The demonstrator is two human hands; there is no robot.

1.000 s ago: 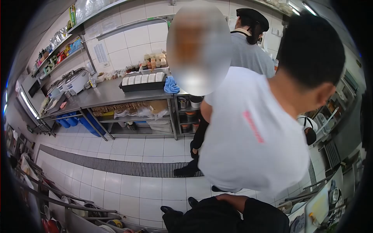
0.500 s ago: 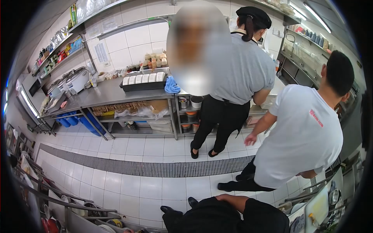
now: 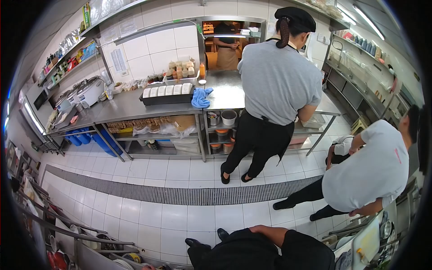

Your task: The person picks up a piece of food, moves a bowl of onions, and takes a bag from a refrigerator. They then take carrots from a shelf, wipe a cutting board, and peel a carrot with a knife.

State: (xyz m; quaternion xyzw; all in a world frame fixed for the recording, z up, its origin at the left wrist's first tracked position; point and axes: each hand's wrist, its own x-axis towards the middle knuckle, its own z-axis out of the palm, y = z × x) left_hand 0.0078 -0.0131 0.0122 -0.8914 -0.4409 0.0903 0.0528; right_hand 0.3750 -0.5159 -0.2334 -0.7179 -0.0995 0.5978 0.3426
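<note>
**Grip left idle on dark clothing while the view ahead is opened**

The right grip [image 3: 268, 230], taken as such from the sleeve that enters at the lower right, is seen at the bottom edge. It is laid on the dark clothing [image 3: 243, 253] of the wearer's own body. Its fingers are hidden, so it cannot be told whether they are spread or pressed together, and nothing is seen held in it. The left grip is not shown. Against the earlier pictures this grip is unmoved and the dark clothing is still directly beneath it, so nothing is being handled.

What has changed is the space ahead. The person in the white T-shirt [image 3: 364, 175], by whom most of the view was filled a second ago, is now bent over at the far right. The person in the grey shirt [image 3: 276, 85] is thereby fully uncovered at the steel counter [image 3: 121, 109]. A serving hatch [image 3: 231, 40] is also exposed, with an aproned person behind it.

Containers are ranged along that counter. Blue drums [image 3: 83, 138] are stowed beneath it, their contents hidden. Lidded cookers [image 3: 89, 91] are kept on top. A black tray [image 3: 166, 102] is filled with a row of white dishes [image 3: 166, 91], whose insides are not shown. A wire basket [image 3: 181, 82] is packed with small jars [image 3: 180, 71]. Steel pots [image 3: 228, 118] are shelved below, their contents unseen.
</note>
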